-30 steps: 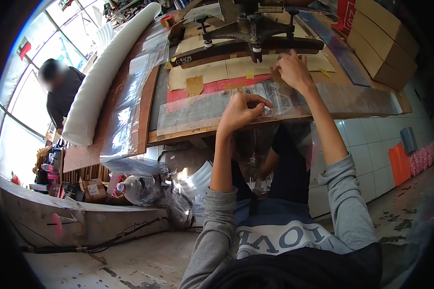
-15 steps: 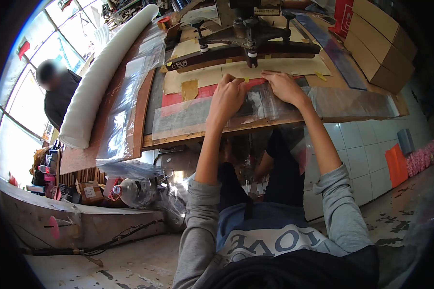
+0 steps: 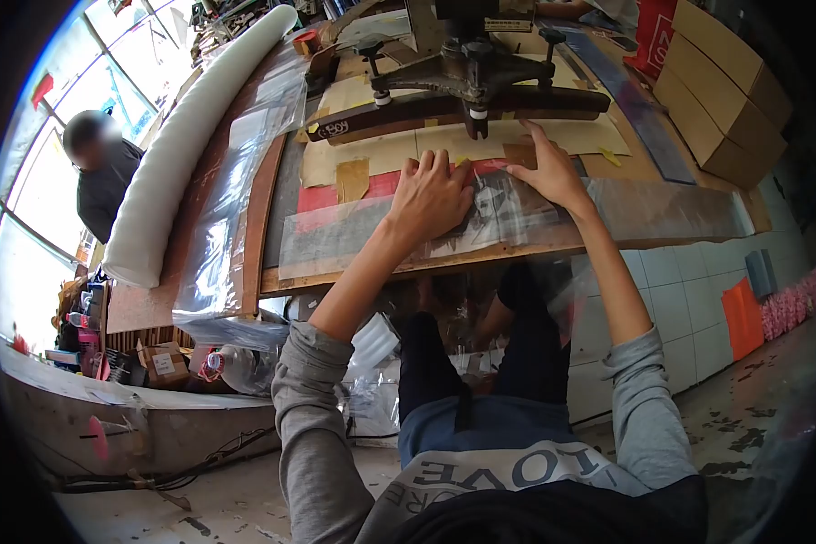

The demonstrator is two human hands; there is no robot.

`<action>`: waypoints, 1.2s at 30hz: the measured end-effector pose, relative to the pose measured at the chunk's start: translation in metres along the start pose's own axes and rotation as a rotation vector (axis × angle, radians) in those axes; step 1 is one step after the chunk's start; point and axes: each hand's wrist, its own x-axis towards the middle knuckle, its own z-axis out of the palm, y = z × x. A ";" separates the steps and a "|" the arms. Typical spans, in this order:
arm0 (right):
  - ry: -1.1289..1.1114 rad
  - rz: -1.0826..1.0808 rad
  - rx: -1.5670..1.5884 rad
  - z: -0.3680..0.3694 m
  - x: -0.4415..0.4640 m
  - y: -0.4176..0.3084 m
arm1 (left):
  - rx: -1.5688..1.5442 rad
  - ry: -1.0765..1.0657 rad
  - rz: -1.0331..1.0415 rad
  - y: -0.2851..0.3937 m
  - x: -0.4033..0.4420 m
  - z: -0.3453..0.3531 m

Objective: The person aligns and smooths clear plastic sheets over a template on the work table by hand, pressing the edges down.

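My left hand (image 3: 431,195) rests on the clear plastic sheet (image 3: 326,238) at the table's front edge, fingers bent and bunched, thumb close to the index finger. It seems to grip the sheet, though the fingertips are partly hidden. Beneath the sheet, a strip of red material (image 3: 322,197) shows along the edge of a cream board (image 3: 381,152). My right hand (image 3: 555,177) is open at the board's right half, index finger stretched forward, thumb pointing left over the red strip. Just beyond both hands is a dark press bar (image 3: 381,116) under a metal press head (image 3: 471,77).
A white roll (image 3: 177,172) lies along the table's left side beside folded clear film (image 3: 231,208). Cardboard boxes (image 3: 707,100) stand at the right. Another person (image 3: 104,177) is at the far left. The wooden table edge (image 3: 408,265) runs before my legs.
My left hand has turned and its forearm has swung out to the left. My right hand has shifted slightly right, with thumb and index finger spread wider. The view has moved a little.
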 end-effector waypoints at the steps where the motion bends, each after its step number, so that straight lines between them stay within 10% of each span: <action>1: 0.004 0.020 0.019 0.002 0.000 0.005 | 0.006 0.013 0.019 -0.001 0.000 0.001; 36: -0.011 0.080 0.064 -0.007 -0.007 -0.019 | -0.142 -0.087 -0.056 -0.012 0.013 -0.006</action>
